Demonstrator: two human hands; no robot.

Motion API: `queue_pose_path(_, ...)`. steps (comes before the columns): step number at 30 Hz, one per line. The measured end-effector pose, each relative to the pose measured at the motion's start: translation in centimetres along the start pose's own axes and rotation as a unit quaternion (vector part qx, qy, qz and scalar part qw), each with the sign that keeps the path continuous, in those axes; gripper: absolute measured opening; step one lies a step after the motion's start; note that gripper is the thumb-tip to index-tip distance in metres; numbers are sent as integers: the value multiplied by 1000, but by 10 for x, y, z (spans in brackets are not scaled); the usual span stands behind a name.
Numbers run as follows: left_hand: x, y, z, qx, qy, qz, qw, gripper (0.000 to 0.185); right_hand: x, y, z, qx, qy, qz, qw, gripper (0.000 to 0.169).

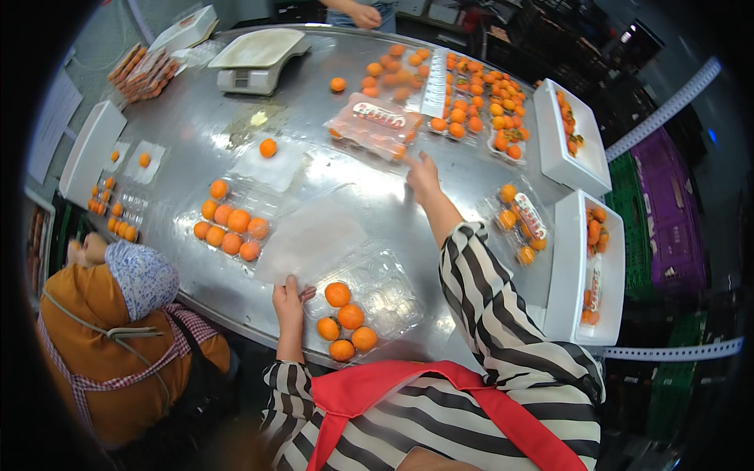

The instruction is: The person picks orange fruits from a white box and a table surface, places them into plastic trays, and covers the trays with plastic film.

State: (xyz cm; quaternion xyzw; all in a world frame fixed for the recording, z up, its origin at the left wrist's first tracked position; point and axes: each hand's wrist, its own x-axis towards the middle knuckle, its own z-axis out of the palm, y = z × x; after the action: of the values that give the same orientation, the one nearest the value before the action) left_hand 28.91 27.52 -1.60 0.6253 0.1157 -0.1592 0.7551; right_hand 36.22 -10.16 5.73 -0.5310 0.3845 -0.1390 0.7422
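My left hand (290, 303) pinches the near edge of a thin translucent white sheet (318, 226). Beside it lies an open clear plastic clamshell (392, 288), with several round orange fruits (351, 316) in its left part and bare moulded cups at right. My right hand (425, 178) is stretched forward over the metal table, its index finger out and nothing visible in its grasp. The fingertip is close to a closed, labelled clear pack of fruit (374, 126); contact cannot be told. Another open clamshell holding fruit (238, 221) stands left of the sheet.
White foam boxes (589, 268) line the table's right side, near a labelled fruit pack (521, 218). Several fruit trays (465, 100) and a weighing scale (256, 56) occupy the far side. A co-worker (126, 335) works at left; another person's hand (365, 16) shows beyond.
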Motion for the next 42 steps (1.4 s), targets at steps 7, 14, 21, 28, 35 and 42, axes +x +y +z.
queue_pose_path(7, -5, -10, 48, 40, -43, 24, 998, 20, -110, 50, -107, -13, -122, 27, 992, 46)
queue_pose_path(14, -18, -34, 118, 85, -104, 97, 986, 24, -210, 89, -180, -141, 63, -94, 984, 47)
queue_pose_path(21, -15, -41, 140, 130, -113, 126, 977, 26, -273, 163, -257, -532, 180, -255, 787, 46)
queue_pose_path(28, -8, -36, 143, 279, -108, 193, 935, 28, -294, 169, -242, -594, 215, -290, 719, 46)
queue_pose_path(35, -7, -35, 148, 298, -97, 210, 926, 29, -293, 170, -242, -590, 226, -293, 718, 45)
queue_pose_path(42, -13, -30, 146, 303, -93, 190, 929, 31, -292, 171, -244, -591, 219, -300, 716, 45)
